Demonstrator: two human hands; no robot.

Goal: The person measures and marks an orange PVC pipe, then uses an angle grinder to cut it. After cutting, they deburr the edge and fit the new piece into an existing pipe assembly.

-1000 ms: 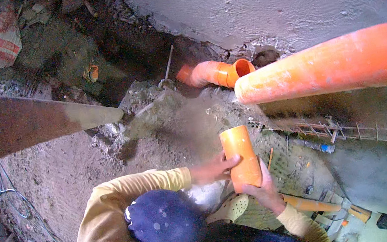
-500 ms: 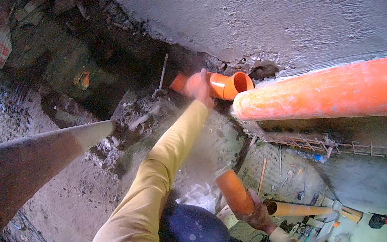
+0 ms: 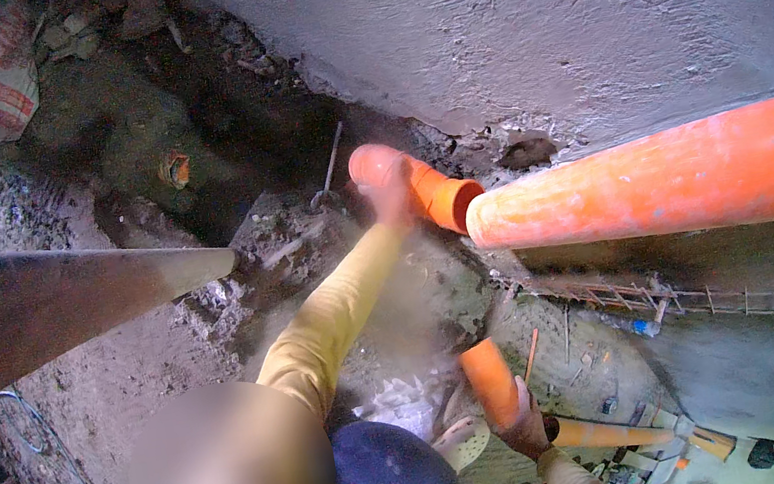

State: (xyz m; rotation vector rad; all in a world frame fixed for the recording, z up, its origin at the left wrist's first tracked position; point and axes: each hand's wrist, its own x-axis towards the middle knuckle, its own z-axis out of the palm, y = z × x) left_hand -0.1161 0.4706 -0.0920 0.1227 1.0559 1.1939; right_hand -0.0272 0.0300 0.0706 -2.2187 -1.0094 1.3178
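Note:
Neither of my hands shows in the head view. Below me a person in a yellow long-sleeved top and a dark blue cap is seen from above. One arm stretches up, and that hand rests on an orange elbow fitting at the foot of a rough grey wall. The other hand grips a short orange pipe piece, held upright low beside the person. A thick orange pipe comes in from the right, its end close to the fitting's open mouth.
A grey-brown beam juts in from the left. Rubble and dark earth fill a pit at the upper left, with a metal rod standing in it. Far below at the lower right lie another orange pipe and scattered tools.
The person first held the short pipe in both hands. One arm has since reached up to the elbow fitting and stays there, while the short pipe has dropped lower in the other hand.

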